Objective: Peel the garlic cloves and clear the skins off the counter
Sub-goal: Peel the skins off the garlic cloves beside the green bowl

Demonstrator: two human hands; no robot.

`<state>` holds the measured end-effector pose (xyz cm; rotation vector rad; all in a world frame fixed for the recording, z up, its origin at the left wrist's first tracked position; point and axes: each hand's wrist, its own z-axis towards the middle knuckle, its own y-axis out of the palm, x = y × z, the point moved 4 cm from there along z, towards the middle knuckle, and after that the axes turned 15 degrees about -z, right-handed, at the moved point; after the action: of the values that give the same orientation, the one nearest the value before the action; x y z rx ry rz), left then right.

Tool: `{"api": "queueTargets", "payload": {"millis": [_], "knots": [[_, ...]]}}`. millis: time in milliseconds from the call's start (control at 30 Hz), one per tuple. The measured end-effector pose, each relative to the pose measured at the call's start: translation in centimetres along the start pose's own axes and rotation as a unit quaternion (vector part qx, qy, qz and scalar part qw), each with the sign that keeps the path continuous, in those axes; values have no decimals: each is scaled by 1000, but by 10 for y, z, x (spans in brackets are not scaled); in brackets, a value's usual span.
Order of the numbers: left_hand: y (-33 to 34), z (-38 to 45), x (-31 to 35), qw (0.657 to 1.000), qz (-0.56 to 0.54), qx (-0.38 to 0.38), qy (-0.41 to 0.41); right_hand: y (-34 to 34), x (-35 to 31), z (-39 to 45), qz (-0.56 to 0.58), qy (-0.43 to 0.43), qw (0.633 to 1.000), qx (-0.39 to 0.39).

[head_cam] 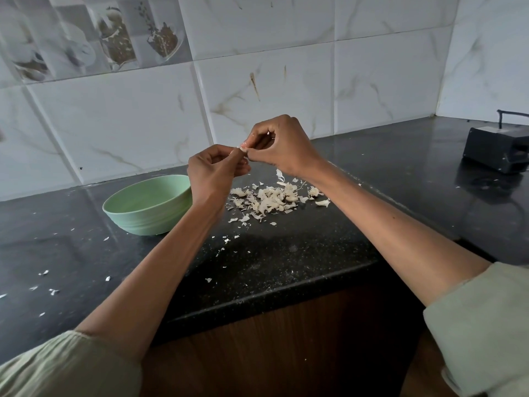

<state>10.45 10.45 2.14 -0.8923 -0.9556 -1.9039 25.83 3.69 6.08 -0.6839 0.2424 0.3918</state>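
A small garlic clove [243, 149] is raised above the black counter, pinched from both sides between my left hand [213, 173] and my right hand [282, 147]. Only a pale tip of it shows between the fingertips; the rest is hidden by my fingers. Below the hands lies a pile of white garlic skins [272, 200] on the counter. A strip of skin [280, 175] hangs or falls just under my right hand. A light green bowl [137, 217] stands to the left of the pile, beside my left wrist; its inside is mostly hidden.
Small skin flakes [48, 290] are scattered over the black counter [286, 253], to the left and toward its front edge. A black box-shaped device [496, 150] with a cord sits at the far right. A tiled wall runs behind, with a corner at the right.
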Motion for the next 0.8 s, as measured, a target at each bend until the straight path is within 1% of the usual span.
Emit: {"api": "queueTargets", "payload": {"millis": [233,367,533,667,800], "knots": [[0,0,-1,999,25,-2,23,0,-1,1,-8,-14,1000,-5],[0,2,1,1000,17,4,11,-1,2,4,-8,-9,1000,-22],[1,2,-1,1000,13,-7,1,-3,5,4,15,10,999,-33],[2,1,2,1000,1,-10,0,-1,9,5,73,38,995,-51],[7,-2,8,1000,-16,-21,-5,0,15,5,170,107,977,-76]]}}
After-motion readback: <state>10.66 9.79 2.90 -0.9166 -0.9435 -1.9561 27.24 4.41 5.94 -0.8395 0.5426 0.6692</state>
